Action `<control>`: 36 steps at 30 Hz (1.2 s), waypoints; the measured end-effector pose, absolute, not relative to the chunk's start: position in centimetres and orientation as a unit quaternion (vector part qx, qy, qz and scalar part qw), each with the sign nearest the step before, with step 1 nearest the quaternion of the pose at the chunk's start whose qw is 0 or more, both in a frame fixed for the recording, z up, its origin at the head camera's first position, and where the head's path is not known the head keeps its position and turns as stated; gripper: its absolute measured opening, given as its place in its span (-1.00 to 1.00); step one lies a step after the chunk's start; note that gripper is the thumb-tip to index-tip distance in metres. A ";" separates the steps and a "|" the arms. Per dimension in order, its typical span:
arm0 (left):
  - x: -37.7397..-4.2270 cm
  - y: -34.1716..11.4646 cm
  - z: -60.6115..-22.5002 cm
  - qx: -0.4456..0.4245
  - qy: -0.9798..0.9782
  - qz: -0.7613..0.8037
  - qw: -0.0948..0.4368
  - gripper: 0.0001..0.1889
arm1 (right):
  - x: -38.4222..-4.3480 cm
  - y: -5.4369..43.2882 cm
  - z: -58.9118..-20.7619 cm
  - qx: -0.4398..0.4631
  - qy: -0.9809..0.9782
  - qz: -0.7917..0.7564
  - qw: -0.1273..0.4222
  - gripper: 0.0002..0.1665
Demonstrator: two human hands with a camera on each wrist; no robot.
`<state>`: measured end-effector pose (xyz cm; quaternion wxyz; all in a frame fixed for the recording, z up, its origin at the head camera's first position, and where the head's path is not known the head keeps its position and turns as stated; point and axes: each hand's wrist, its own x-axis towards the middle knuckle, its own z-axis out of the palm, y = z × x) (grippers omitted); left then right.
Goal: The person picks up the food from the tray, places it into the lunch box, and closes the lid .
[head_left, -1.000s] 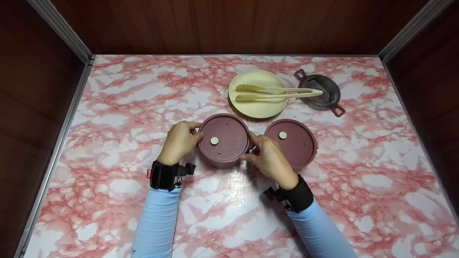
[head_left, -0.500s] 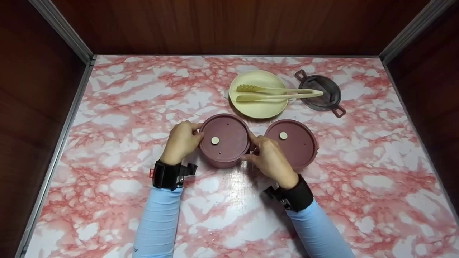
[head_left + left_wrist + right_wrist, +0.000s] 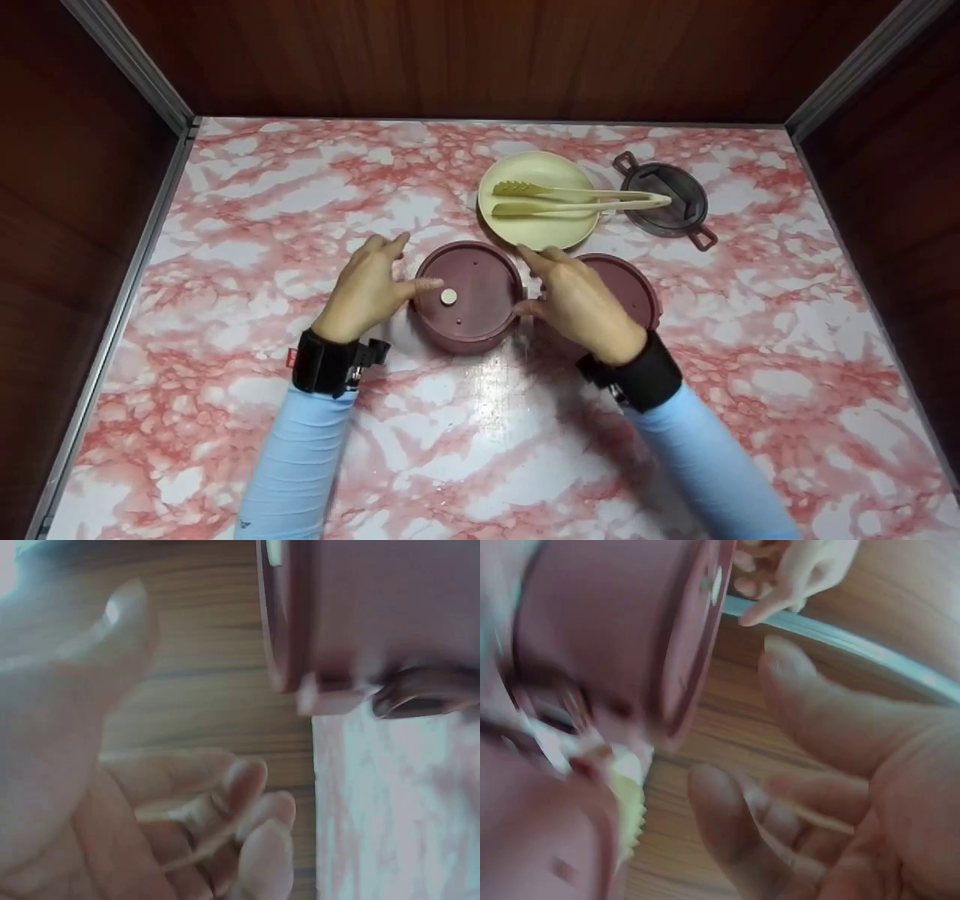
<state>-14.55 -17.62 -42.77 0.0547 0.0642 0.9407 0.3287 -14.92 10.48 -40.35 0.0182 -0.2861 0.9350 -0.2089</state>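
Note:
A dark red lidded pot with a pale round knob stands in the middle of the table. Just left of it my left hand hovers with thumb and fingers spread; in the left wrist view a gap shows between the fingers and the pot. Over the gap between the two pots is my right hand, its thumb and forefinger parted and holding nothing. Beneath that hand sits a second dark red pot, its knob hidden. Pot handles show low on the side in the left wrist view.
Behind the pots lies a pale yellow shallow pan with pale yellow tongs across it. The tongs' end overlaps a small dark pot with a see-through lid and red handles. Dark wooden walls border the table.
Both hands have let go of the middle pot's sides and lifted clear, fingers opening. The left hand has shifted slightly left, the right hand right and over the second pot. The pots stay put.

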 end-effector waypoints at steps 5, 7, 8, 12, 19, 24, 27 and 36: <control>-15.7 -17.0 -42.3 0.130 0.943 0.279 0.125 0.34 | -17.6 9.1 -40.2 -0.327 0.929 -0.122 0.122 0.35; -16.2 -16.9 -42.6 0.144 0.944 0.257 0.150 0.41 | -18.4 8.5 -40.6 -0.330 0.924 -0.096 0.170 0.46; -16.4 -16.9 -42.8 0.151 0.944 0.245 0.162 0.43 | -18.7 8.2 -40.9 -0.332 0.920 -0.087 0.188 0.50; -17.0 -16.9 -43.6 0.172 0.939 0.217 0.203 0.45 | -19.6 7.5 -41.8 -0.335 0.910 -0.074 0.230 0.58; -17.5 -17.0 -44.2 0.184 0.930 0.204 0.244 0.43 | -20.6 6.9 -42.6 -0.331 0.903 -0.057 0.267 0.59; -17.6 -17.1 -44.5 0.214 0.928 0.189 0.240 0.44 | -20.7 6.5 -42.6 -0.332 0.905 -0.044 0.261 0.58; -17.6 -17.0 -44.3 0.221 0.929 0.179 0.235 0.43 | -20.6 6.3 -42.4 -0.337 0.906 -0.037 0.255 0.58; -17.3 -16.8 -43.5 0.224 0.928 0.185 0.235 0.43 | -20.4 6.6 -41.2 -0.348 0.908 -0.009 0.232 0.57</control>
